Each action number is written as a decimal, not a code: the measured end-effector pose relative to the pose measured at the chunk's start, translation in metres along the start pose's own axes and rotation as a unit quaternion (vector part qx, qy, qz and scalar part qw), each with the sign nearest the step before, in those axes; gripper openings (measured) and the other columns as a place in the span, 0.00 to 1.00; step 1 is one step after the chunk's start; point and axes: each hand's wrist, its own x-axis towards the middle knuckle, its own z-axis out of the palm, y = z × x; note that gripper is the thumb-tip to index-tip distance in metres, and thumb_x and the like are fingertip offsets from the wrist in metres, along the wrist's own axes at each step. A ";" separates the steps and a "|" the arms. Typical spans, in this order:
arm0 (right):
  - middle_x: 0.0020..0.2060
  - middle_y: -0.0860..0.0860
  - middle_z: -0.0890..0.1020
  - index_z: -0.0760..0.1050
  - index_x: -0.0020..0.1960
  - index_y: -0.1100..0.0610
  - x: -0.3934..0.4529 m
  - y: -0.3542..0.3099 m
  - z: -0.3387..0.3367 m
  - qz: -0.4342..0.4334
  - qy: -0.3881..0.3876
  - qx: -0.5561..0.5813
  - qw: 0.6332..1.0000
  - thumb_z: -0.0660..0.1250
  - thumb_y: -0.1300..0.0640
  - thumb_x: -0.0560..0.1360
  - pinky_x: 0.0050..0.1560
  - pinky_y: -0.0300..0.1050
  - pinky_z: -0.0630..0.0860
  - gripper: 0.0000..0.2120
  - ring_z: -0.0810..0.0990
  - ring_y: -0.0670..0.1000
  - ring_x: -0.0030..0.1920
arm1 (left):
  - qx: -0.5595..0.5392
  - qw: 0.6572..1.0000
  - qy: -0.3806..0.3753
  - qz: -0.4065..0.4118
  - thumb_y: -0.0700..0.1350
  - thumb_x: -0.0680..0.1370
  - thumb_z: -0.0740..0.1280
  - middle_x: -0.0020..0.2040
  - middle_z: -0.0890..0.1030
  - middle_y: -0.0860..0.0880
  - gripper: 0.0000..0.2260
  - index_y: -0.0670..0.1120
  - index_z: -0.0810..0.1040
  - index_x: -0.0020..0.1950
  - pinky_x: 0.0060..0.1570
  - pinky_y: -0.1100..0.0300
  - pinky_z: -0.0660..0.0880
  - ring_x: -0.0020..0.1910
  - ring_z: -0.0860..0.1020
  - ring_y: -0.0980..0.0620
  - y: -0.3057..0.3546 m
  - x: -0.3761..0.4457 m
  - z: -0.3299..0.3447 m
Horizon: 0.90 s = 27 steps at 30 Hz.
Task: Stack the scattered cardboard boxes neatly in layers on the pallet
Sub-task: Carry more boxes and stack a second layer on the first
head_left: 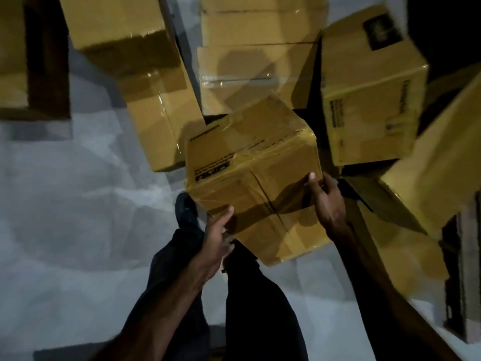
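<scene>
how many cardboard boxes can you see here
About 7: held box between both hands, far-left box, upper-left box, taped box, back stack, printed box, right box. Blur and cropping may hide more.

Held box in the middle above the floor, left hand at its near-left corner, right hand on its right edge, printed box right behind, long box left behind, taped boxes beyond
</scene>
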 end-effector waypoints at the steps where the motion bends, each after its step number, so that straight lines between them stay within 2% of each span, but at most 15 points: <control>1: 0.69 0.50 0.78 0.73 0.74 0.48 -0.018 -0.017 -0.010 -0.001 0.009 0.019 1.000 0.56 0.22 0.75 0.69 0.58 0.72 0.39 0.75 0.55 0.68 | 0.023 0.999 0.006 0.029 0.62 0.76 0.74 0.69 0.79 0.53 0.29 0.58 0.71 0.76 0.62 0.43 0.76 0.66 0.78 0.46 0.012 -0.020 0.000; 4: 0.61 0.45 0.78 0.74 0.73 0.46 -0.059 -0.056 -0.038 -0.022 0.046 0.080 0.996 0.60 0.31 0.80 0.62 0.51 0.69 0.29 0.75 0.52 0.63 | 0.101 0.987 -0.011 0.122 0.62 0.78 0.72 0.73 0.76 0.52 0.31 0.58 0.67 0.79 0.68 0.40 0.73 0.70 0.74 0.45 0.054 -0.077 0.000; 6: 0.63 0.46 0.78 0.72 0.75 0.46 -0.089 -0.082 -0.056 -0.029 0.074 0.117 0.990 0.63 0.31 0.79 0.65 0.50 0.70 0.30 0.75 0.51 0.64 | 0.134 0.972 -0.038 0.192 0.59 0.81 0.70 0.72 0.75 0.55 0.29 0.59 0.66 0.80 0.65 0.44 0.73 0.70 0.74 0.47 0.086 -0.114 0.000; 8: 0.67 0.46 0.79 0.72 0.75 0.44 -0.116 -0.103 -0.068 -0.031 0.106 0.154 0.982 0.63 0.25 0.74 0.70 0.55 0.72 0.36 0.76 0.52 0.67 | 0.156 0.951 -0.072 0.256 0.56 0.82 0.69 0.69 0.77 0.59 0.26 0.59 0.68 0.79 0.65 0.47 0.73 0.68 0.76 0.52 0.119 -0.147 0.002; 11: 0.65 0.44 0.80 0.74 0.69 0.40 -0.160 -0.127 -0.074 -0.045 0.159 0.213 0.963 0.62 0.21 0.70 0.70 0.61 0.74 0.34 0.78 0.52 0.66 | 0.201 0.911 -0.139 0.333 0.51 0.84 0.68 0.66 0.81 0.60 0.20 0.58 0.73 0.76 0.54 0.63 0.76 0.60 0.80 0.62 0.163 -0.189 -0.001; 13: 0.68 0.44 0.79 0.74 0.71 0.41 -0.190 -0.139 -0.070 -0.054 0.197 0.245 0.948 0.61 0.19 0.70 0.71 0.62 0.74 0.38 0.77 0.52 0.68 | 0.227 0.886 -0.169 0.367 0.49 0.84 0.67 0.63 0.83 0.60 0.17 0.57 0.75 0.74 0.47 0.70 0.77 0.57 0.81 0.65 0.190 -0.208 -0.007; 14: 0.69 0.45 0.78 0.72 0.74 0.42 -0.207 -0.145 -0.066 -0.053 0.217 0.267 0.938 0.61 0.19 0.70 0.71 0.63 0.73 0.40 0.76 0.52 0.70 | 0.238 0.875 -0.182 0.379 0.49 0.84 0.68 0.62 0.84 0.59 0.17 0.56 0.77 0.73 0.47 0.71 0.77 0.57 0.82 0.65 0.203 -0.218 -0.009; 17: 0.70 0.44 0.77 0.70 0.76 0.41 -0.257 -0.158 -0.052 -0.068 0.272 0.349 0.894 0.64 0.26 0.76 0.72 0.60 0.73 0.34 0.75 0.49 0.70 | 0.297 0.834 -0.205 0.418 0.56 0.78 0.70 0.62 0.84 0.56 0.21 0.54 0.79 0.71 0.57 0.57 0.79 0.60 0.82 0.58 0.238 -0.244 -0.009; 20: 0.71 0.43 0.76 0.69 0.76 0.37 -0.302 -0.164 -0.040 -0.058 0.338 0.390 0.854 0.63 0.24 0.74 0.72 0.61 0.73 0.35 0.75 0.48 0.71 | 0.354 0.775 -0.257 0.457 0.57 0.77 0.68 0.62 0.84 0.56 0.24 0.53 0.79 0.72 0.60 0.47 0.80 0.61 0.82 0.54 0.260 -0.276 0.004; 24: 0.74 0.43 0.73 0.67 0.76 0.32 -0.355 -0.152 -0.042 -0.040 0.418 0.408 0.811 0.62 0.22 0.74 0.74 0.66 0.69 0.33 0.70 0.51 0.75 | 0.398 0.707 -0.356 0.464 0.55 0.76 0.70 0.59 0.86 0.54 0.27 0.49 0.77 0.75 0.57 0.49 0.82 0.58 0.85 0.53 0.261 -0.321 0.032; 27: 0.75 0.43 0.72 0.69 0.75 0.33 -0.406 -0.145 -0.047 -0.057 0.490 0.414 0.765 0.61 0.25 0.76 0.76 0.61 0.69 0.30 0.71 0.47 0.74 | 0.418 0.662 -0.428 0.452 0.44 0.81 0.69 0.59 0.86 0.57 0.23 0.46 0.75 0.77 0.54 0.62 0.82 0.58 0.84 0.59 0.247 -0.355 0.054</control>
